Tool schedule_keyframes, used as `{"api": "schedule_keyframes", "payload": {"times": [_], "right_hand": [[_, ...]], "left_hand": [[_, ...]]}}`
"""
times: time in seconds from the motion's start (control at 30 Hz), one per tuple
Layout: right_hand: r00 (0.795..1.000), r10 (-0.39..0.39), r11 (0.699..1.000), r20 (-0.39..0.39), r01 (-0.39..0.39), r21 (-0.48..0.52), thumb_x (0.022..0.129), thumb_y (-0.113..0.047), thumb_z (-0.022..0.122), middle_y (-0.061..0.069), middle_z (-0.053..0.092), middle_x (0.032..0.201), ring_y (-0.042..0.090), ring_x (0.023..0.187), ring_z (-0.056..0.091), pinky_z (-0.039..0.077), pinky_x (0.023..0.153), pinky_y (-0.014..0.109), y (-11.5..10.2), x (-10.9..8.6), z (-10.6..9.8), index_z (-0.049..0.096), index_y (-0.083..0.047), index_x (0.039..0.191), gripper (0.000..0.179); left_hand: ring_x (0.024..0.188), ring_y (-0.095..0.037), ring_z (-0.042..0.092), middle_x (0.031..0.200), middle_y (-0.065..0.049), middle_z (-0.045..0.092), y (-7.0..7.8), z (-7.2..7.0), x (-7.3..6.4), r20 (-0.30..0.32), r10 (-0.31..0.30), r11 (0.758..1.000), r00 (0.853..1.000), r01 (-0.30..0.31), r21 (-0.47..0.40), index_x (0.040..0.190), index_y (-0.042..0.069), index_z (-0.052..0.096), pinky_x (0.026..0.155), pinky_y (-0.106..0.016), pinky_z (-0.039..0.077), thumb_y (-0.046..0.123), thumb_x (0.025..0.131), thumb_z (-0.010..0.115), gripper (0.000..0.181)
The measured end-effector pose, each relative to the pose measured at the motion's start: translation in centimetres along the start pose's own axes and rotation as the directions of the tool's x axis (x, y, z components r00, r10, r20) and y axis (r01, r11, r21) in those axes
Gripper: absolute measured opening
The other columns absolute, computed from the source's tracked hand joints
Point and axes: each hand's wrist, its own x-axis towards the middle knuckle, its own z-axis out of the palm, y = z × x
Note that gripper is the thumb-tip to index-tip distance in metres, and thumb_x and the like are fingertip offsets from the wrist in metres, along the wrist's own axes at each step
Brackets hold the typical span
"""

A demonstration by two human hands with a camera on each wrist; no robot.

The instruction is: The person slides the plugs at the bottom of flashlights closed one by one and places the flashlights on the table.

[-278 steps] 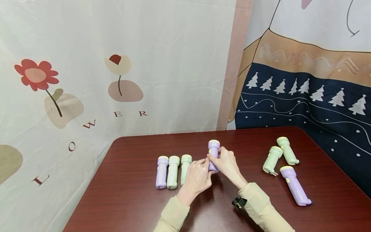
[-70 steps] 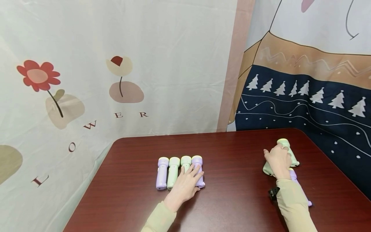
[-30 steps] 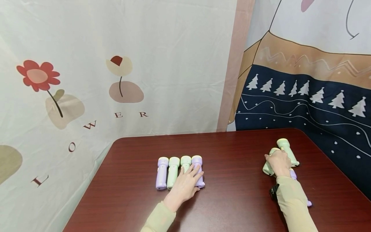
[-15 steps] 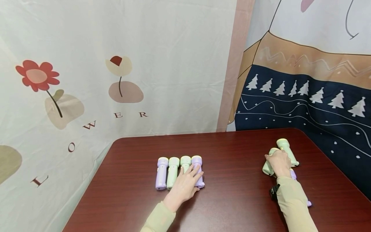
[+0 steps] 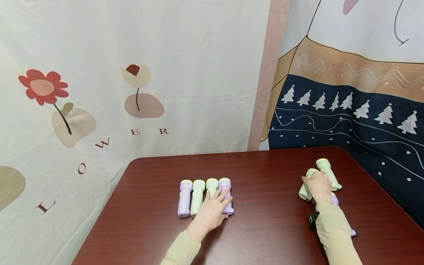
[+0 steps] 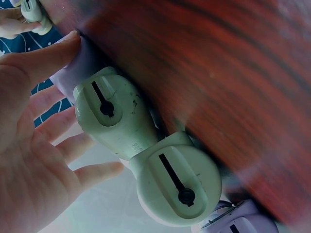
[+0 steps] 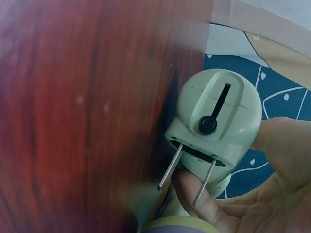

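Observation:
Four is avoided here: several flashlights lie side by side in a row, a purple flashlight (image 5: 184,201) leftmost, then a green flashlight (image 5: 197,200), another green flashlight (image 5: 212,183) and a purple flashlight (image 5: 225,183). My left hand (image 5: 209,211) rests over the right two, fingers spread and fairly straight. At the table's right, my right hand (image 5: 318,186) grips a green flashlight (image 5: 305,192), partly covering it. Two metal plug prongs (image 7: 171,167) stick out of its tail in the right wrist view. Both green tails (image 6: 114,107) by my left hand show black sliders.
Just beyond my right hand lies another green flashlight (image 5: 328,172). A purple flashlight (image 5: 335,200) lies partly hidden under the right forearm. The dark red table (image 5: 265,221) ends at a printed curtain (image 5: 198,73) behind.
The purple flashlight that both hands held earlier now lies at the row's right end. My right hand has gone right to a green flashlight, which has lately shifted slightly left.

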Motion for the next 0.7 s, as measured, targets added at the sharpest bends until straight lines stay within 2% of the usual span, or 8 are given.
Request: {"api": "schedule_keyframes", "payload": {"times": [0.27, 0.37, 0.5, 0.7], "right_hand": [[0.999, -0.026, 1.000, -0.021, 0.026, -0.005, 0.087, -0.029, 0.059, 0.039, 0.052, 0.093, 0.047, 0.071, 0.058, 0.048, 0.054, 0.046, -0.5, -0.5, 0.2, 0.051, 0.002, 0.064, 0.039], [0.999, -0.023, 1.000, -0.023, 0.023, -0.012, 0.087, -0.030, 0.060, 0.042, 0.052, 0.094, 0.052, 0.076, 0.058, 0.049, 0.058, 0.050, -0.9, -0.7, 0.3, 0.053, 0.014, 0.081, 0.045], [1.000, 0.008, 1.000, -0.011, -0.008, 0.010, 0.086, -0.031, 0.060, 0.048, 0.050, 0.102, 0.060, 0.089, 0.055, 0.049, 0.068, 0.058, -1.4, -0.9, 0.5, 0.042, 0.026, 0.105, 0.063], [1.000, 0.023, 0.999, 0.020, -0.024, 0.042, 0.086, -0.032, 0.060, 0.047, 0.051, 0.101, 0.060, 0.091, 0.055, 0.049, 0.068, 0.057, -2.2, -1.3, 0.8, 0.040, 0.023, 0.109, 0.063]], "left_hand": [[0.130, -0.024, 0.050, 0.140, -0.004, 0.054, 0.0, 0.0, 0.0, 0.006, 0.001, 1.000, 1.000, -0.001, -0.011, 0.128, 0.017, 0.058, 0.099, -0.052, 0.045, 0.034, 0.078, 0.074, 0.055], [0.131, -0.024, 0.050, 0.140, -0.004, 0.053, 0.0, 0.0, 0.0, 0.013, -0.001, 1.000, 1.000, 0.001, -0.014, 0.129, 0.017, 0.058, 0.100, -0.052, 0.044, 0.034, 0.079, 0.074, 0.055], [0.131, -0.025, 0.049, 0.141, -0.005, 0.053, 0.1, -0.1, 0.0, 0.021, -0.002, 1.000, 1.000, 0.002, -0.015, 0.129, 0.017, 0.058, 0.100, -0.052, 0.044, 0.035, 0.079, 0.073, 0.056], [0.131, -0.025, 0.049, 0.142, -0.006, 0.052, 0.1, -0.2, 0.0, 0.034, -0.008, 1.000, 0.999, 0.009, -0.025, 0.130, 0.016, 0.057, 0.101, -0.053, 0.044, 0.037, 0.079, 0.073, 0.057]]}}
